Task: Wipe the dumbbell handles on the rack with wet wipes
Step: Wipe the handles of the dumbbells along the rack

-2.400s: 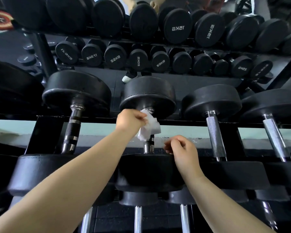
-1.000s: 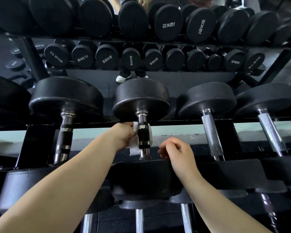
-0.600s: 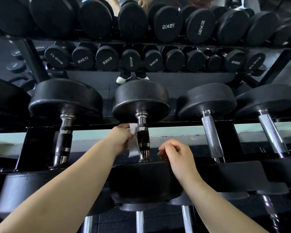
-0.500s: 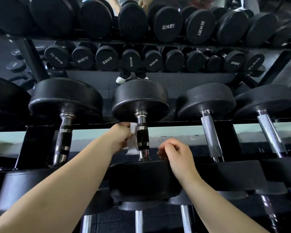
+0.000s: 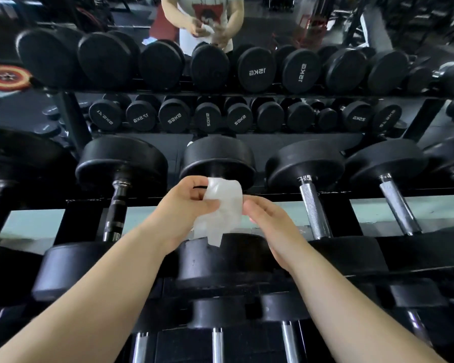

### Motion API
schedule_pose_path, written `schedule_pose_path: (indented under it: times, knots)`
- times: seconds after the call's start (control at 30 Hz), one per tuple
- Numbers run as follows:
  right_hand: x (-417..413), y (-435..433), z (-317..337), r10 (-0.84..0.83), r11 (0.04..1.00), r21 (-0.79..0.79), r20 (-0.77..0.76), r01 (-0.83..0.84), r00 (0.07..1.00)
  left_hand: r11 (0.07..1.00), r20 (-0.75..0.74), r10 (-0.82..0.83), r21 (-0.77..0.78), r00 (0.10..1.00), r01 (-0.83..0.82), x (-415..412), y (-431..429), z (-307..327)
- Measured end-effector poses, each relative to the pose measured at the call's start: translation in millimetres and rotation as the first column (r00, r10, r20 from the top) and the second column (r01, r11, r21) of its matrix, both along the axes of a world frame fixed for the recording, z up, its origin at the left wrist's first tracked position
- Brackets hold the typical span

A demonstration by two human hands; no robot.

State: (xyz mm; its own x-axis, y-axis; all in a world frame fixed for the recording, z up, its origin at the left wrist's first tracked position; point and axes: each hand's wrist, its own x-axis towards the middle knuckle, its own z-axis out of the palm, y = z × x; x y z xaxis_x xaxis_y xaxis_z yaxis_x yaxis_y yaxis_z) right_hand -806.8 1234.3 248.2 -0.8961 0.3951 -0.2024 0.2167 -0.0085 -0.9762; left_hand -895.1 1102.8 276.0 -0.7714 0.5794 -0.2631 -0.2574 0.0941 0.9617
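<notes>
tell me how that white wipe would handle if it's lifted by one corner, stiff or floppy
Probably floppy: the wet wipe sags in folds below the left hand pinching it. Likely very light, since a fingertip pinch carries it. It looks thin and translucent, so it may tear if tugged hard.

support: black rack | load: black dumbbells in rows, side by side

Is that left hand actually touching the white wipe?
Touching. The head view shows the left hand pinching the wipe between thumb and fingers, with no gap.
</notes>
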Motion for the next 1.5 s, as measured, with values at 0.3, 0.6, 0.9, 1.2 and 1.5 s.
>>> schedule_pose_path:
  times: [0.3, 0.6, 0.9, 1.2, 1.5]
  knots:
    - [65.4, 88.7, 28.2, -0.063, 0.992, 0.106, -0.068, 0.070, 0.996, 0.962, -0.394, 0.219, -0.067, 0.893, -0.266, 81.9, 55.8, -4.2]
    - [124.6, 208.9, 19.7, -0.160, 0.970, 0.183, -0.025, 0.162, 0.987, 0.871, -0.642, 0.100, -0.313, 0.760, -0.379, 157.5, 147.0, -45.3]
    - [90.3, 226.9, -4.1, -0.121, 0.979, 0.166, 0.009, 0.118, 0.993, 0.822, -0.814, -0.003, -0.333, 0.581, -0.462, 161.0, 167.6, -65.6]
    - [31.7, 198.2, -18.1, 0.083, 0.722, 0.687, -0.205, 0.083, 0.975, 0.827, -0.770, 0.006, -0.354, 0.638, -0.436, 147.7, 188.0, -61.6]
    - [23.8, 204.9, -47.7, 0.387, 0.484, 0.814, 0.128, -0.319, 0.913, 0.893, -0.790, 0.087, -0.207, 0.607, -0.398, 141.7, 182.0, -75.0]
